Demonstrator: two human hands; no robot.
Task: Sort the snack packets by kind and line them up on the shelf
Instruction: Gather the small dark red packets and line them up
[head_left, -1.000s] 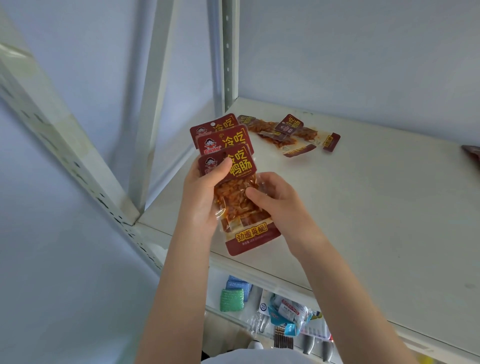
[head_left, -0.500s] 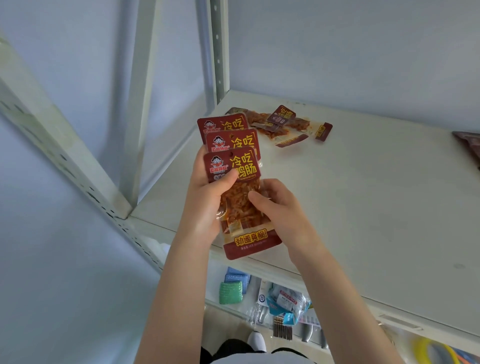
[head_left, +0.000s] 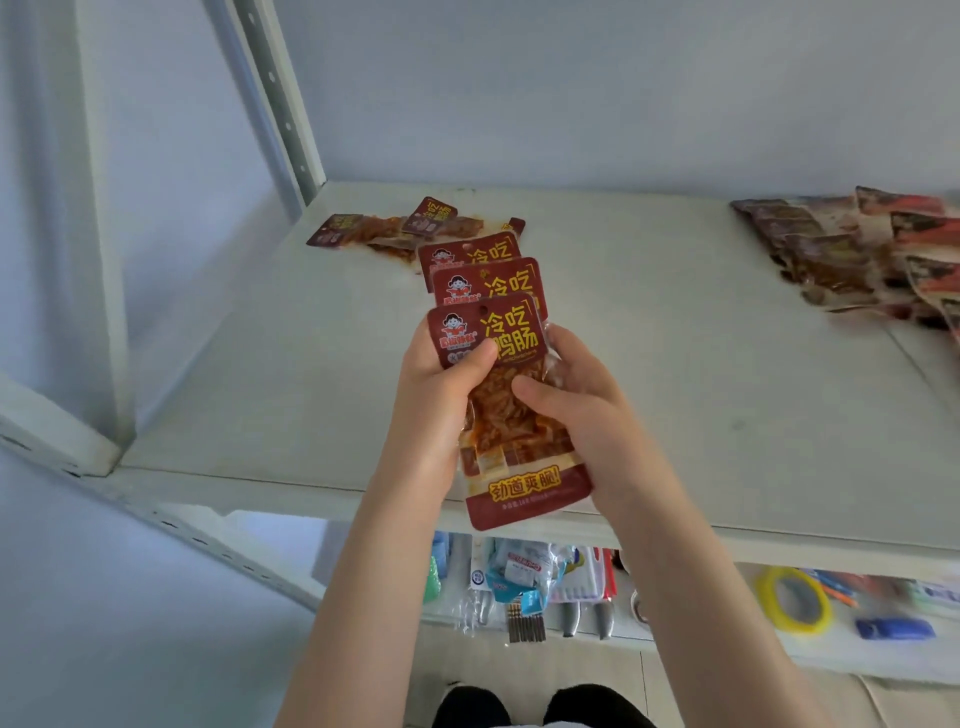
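Fanned packets (head_left: 488, 332) drifted right vs. loose packets (head_left: 395, 231) in back-left corner, over shelf (head_left: 260, 364) front edge; left hand (head_left: 431, 410) & right hand (head_left: 576, 410) both grip them. Light, floppy, slick film: pinch sealed ends.

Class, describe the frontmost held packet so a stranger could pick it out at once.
Over the front edge of the white shelf, the left hand and right hand hold three fanned red packets. The frontmost packet alone shows its clear window and bottom yellow lettering.
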